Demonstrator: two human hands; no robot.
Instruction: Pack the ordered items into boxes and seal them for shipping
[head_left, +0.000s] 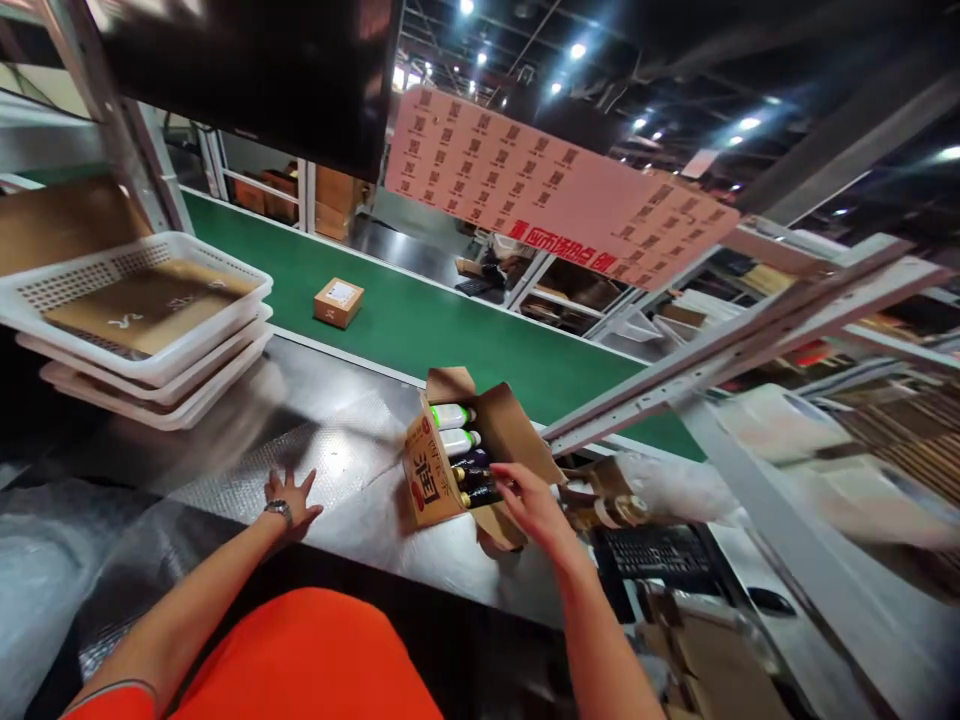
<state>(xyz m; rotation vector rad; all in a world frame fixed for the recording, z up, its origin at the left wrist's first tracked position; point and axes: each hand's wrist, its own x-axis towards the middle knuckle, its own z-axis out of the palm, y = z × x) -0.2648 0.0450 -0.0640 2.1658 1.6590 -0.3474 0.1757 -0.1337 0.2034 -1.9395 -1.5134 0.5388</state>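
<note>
An open brown cardboard box (431, 478) stands on the metal worktable (352, 470), flaps up, with several bottles (459, 440) lying inside: white ones with green caps at the top, dark ones below. My right hand (531, 502) reaches into the box from the right, fingers curled on a dark bottle (480, 494) at the bottom of the row. My left hand (291, 497), with a wristwatch, lies flat on the table to the left of the box, fingers spread, holding nothing.
A green conveyor belt (450, 340) runs behind the table with a small sealed carton (338, 302) on it. Stacked white plastic trays (142, 330) holding cardboard sit at left. A keyboard (652, 550) and tape lie at right. Metal shelf rails (735, 350) cross overhead.
</note>
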